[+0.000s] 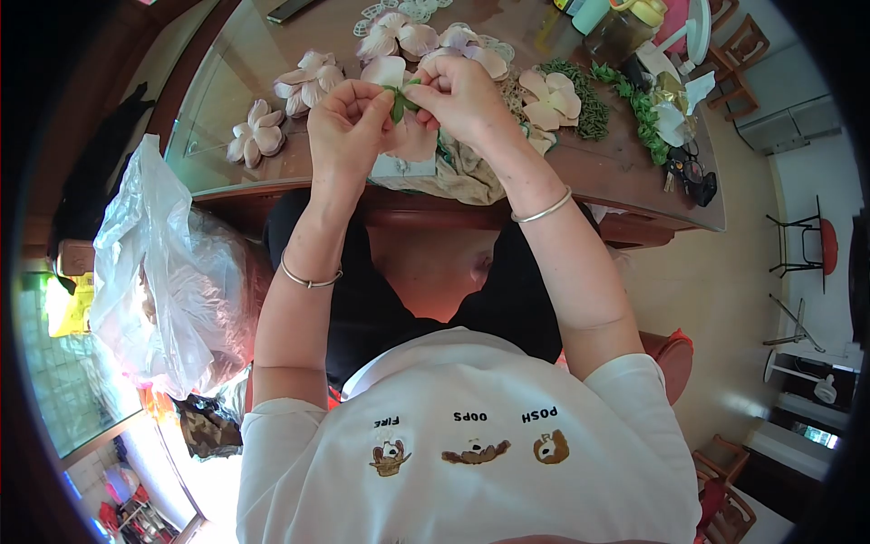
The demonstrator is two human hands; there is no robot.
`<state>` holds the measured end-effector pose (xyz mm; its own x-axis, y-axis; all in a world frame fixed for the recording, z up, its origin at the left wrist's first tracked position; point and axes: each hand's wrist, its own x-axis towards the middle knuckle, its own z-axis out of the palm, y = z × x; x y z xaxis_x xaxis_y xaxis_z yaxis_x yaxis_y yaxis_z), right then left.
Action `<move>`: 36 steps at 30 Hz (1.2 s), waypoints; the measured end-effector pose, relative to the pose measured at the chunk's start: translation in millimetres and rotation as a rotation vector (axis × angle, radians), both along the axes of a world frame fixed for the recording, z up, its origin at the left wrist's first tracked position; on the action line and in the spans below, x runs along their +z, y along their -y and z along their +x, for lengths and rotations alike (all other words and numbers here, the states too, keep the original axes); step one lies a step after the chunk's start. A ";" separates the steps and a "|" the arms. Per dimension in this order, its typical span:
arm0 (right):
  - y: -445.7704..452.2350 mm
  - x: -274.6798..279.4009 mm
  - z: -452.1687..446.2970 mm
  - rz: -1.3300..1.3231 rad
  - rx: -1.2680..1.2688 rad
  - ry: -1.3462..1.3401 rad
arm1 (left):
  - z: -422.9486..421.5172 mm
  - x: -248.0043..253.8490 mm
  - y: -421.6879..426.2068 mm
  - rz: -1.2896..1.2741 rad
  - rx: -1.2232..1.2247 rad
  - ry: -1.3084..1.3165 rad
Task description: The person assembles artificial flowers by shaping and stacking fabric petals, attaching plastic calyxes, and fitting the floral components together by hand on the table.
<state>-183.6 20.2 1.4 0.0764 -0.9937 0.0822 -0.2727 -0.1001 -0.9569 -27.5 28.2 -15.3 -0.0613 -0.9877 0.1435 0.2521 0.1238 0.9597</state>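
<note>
Over the table's near edge, both hands pinch a small green star-shaped piece, which looks like the calyx of an artificial flower. My left hand has its thumb and forefinger closed on one side of it. My right hand grips the other side between closed fingertips. Pale pink petals spread out beneath and behind the calyx; whether they are joined to it is hidden by the fingers. Beyond my hands lie several finished-looking fabric flowers, with another flower to the right.
Green string-like bundles and a leafy garland lie to the right, near keys and glasses. A brown jar stands at the back right. Left of the table hangs a bulging clear plastic bag.
</note>
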 end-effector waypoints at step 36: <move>-60.6 -36.6 -34.0 -0.276 -0.165 0.056 | 19.0 5.4 7.3 -0.552 -0.187 0.475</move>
